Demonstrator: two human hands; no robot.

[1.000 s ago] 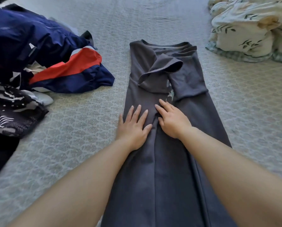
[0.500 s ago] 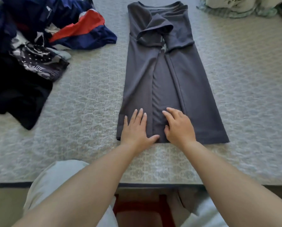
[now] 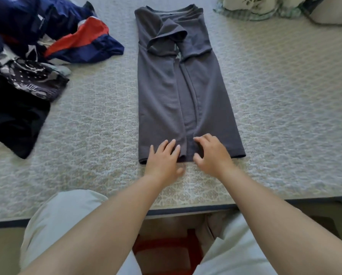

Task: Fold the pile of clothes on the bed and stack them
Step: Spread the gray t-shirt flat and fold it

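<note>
Head view: a dark grey T-shirt (image 3: 178,86) lies flat on the bed (image 3: 285,116), running lengthwise from near the far edge toward the near edge. Both its long sides are folded in toward the middle, and the two short sleeves are turned over at the collar end. Its hem sits a little way in from the bed's near edge.

The left hand (image 3: 163,159) lies at the hem, left of the centre fold. Its fingers (image 3: 171,144) are straight and released, lying flat on the cloth, while the palm rests on the bedcover just off the hem. The right hand (image 3: 211,153) is at the hem right of the centre fold. Its fingers (image 3: 203,138) are curled and its thumb is tucked at the hem edge; they seem to be pinching the cloth, though the grip itself is hard to see.

A pile of unfolded clothes (image 3: 27,66) in navy, red, black and patterned fabric lies toward the left edge of the bed, well apart from the T-shirt. A floral quilt (image 3: 265,6) is bunched at the far right corner.

The person's pale trousers (image 3: 59,225) show below the bed's near edge.
</note>
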